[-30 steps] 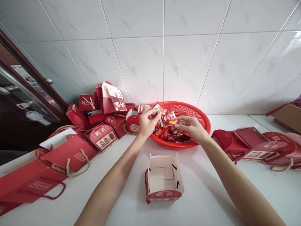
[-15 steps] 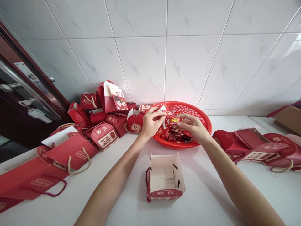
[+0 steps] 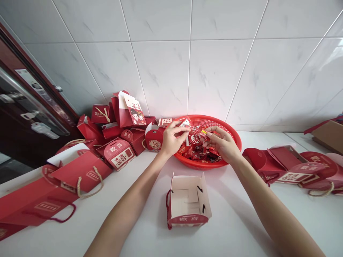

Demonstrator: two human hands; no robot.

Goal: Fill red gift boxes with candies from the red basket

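Observation:
Over a red plastic basket filled with wrapped candies, both my hands are at work. My left hand pinches a red and white candy packet between thumb and fingers, above the basket's left side. In my right hand is a red candy wrapper with yellow lettering, gripped at its right end by the fingertips. Nearer to me, an open red gift box with a pale inside stands on the white counter; its bare bottom shows. A dark red cord hangs at its left side.
Several red gift boxes crowd the left side, some with rope handles. More red boxes line the right side. A tiled wall rises behind the basket. At far left is a dark door with keys; a brown carton sits at far right.
My right hand has shifted slightly right and tilted the yellow-lettered candy wrapper, uncovering more red wrappers. My left hand has stayed nearly still, and the open gift box has not moved.

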